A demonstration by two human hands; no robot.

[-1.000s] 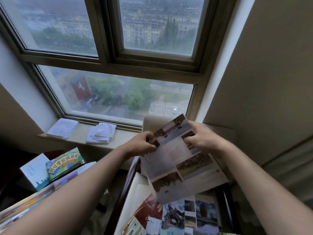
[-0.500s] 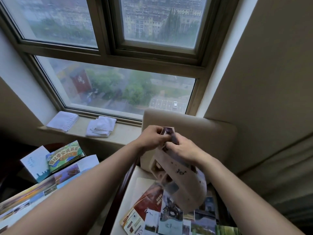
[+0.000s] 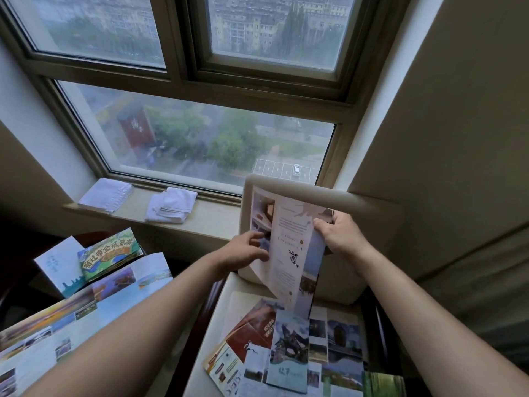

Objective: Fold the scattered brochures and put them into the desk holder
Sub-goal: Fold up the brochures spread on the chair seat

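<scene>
Right hand: the right hand (image 3: 340, 237) grips the top right edge of the brochure (image 3: 289, 247), fingers curled over it.
Left hand: the left hand (image 3: 243, 252) has loosely spread fingers (image 3: 259, 239) resting on the brochure's left panel.
Brochure: held upright in the air, partly folded, in front of the chair back (image 3: 369, 222).
Loose brochures: a fanned pile (image 3: 286, 353) lies on the chair seat below; more (image 3: 57, 325) lie spread on the counter at left.
Open room: windowsill (image 3: 211, 219) beyond, with folded towels (image 3: 171, 206).

I saw a window (image 3: 200, 133) overlooking wet streets and a parked white car (image 3: 296, 169); two folded white towels (image 3: 171, 205) lay on the sill (image 3: 211, 216); a cream chair back (image 3: 366, 213) stood beneath.
</scene>
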